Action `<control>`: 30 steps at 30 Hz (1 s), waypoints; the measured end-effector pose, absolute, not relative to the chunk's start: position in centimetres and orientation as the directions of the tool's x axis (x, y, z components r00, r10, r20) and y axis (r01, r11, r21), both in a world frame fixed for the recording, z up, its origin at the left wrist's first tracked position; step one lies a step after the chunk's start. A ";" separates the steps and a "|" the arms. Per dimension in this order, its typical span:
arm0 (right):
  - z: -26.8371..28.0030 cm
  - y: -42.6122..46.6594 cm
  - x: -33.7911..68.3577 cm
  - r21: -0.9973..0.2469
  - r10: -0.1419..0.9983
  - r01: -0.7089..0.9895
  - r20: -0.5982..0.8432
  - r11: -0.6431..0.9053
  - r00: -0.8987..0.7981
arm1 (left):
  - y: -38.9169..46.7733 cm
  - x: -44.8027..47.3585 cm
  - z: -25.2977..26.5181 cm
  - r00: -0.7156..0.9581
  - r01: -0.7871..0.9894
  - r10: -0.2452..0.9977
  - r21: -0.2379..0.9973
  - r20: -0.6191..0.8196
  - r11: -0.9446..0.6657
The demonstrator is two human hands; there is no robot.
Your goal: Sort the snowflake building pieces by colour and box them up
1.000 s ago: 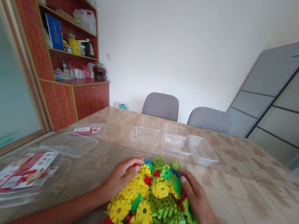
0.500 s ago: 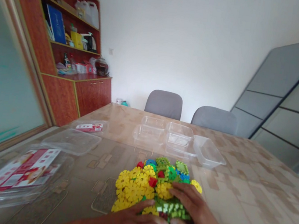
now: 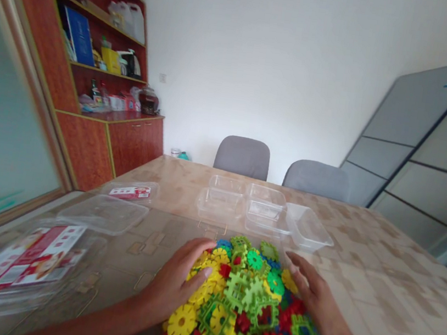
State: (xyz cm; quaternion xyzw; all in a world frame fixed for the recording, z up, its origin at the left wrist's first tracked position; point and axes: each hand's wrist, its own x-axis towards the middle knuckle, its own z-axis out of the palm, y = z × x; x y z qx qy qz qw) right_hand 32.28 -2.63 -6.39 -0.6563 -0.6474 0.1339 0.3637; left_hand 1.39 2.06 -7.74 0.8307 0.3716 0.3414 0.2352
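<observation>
A heap of plastic building pieces lies at the near middle of the table. Yellow flower-shaped discs gather on its left. Green notched squares lie across the middle, with red and blue pieces among them to the right. My left hand rests along the heap's left side, thumb and fingers apart, touching the yellow discs. My right hand lies along the right side, its fingers apart near a yellow disc. Neither hand shows a piece gripped.
Several clear plastic boxes stand behind the heap. Clear lids lie to the left, some with red and white paper labels. Two grey chairs stand at the table's far edge, and a wooden shelf cabinet is at the back left.
Both hands have moved apart, from over the front of the heap to its left and right sides. More green, red and blue pieces now show in the middle and front.
</observation>
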 end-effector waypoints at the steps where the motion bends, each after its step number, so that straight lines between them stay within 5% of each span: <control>1: -7.2 -2.7 32.2 -0.677 0.951 0.732 0.270 0.074 0.153 | 2.4 1.4 -8.1 0.473 0.458 0.805 0.681 0.358 -0.571; 10: -6.4 -3.1 26.8 -0.832 0.975 0.525 0.221 0.180 0.016 | 2.3 1.5 -8.1 0.430 0.288 0.816 0.798 0.387 -0.530; 21: -4.6 -2.6 25.1 -0.722 0.909 0.553 0.325 0.416 -0.259 | 2.9 1.5 -8.3 0.332 0.278 0.871 0.845 0.361 -0.456; 26: -4.3 -1.7 28.6 -0.623 0.885 0.673 0.455 0.398 -0.102 | 2.6 1.4 -8.1 0.449 0.326 0.808 0.771 0.382 -0.546; 30: -5.2 -1.7 31.0 -0.659 0.928 0.689 0.368 0.302 -0.054 | 2.5 1.5 -8.1 0.509 0.377 0.765 0.697 0.395 -0.610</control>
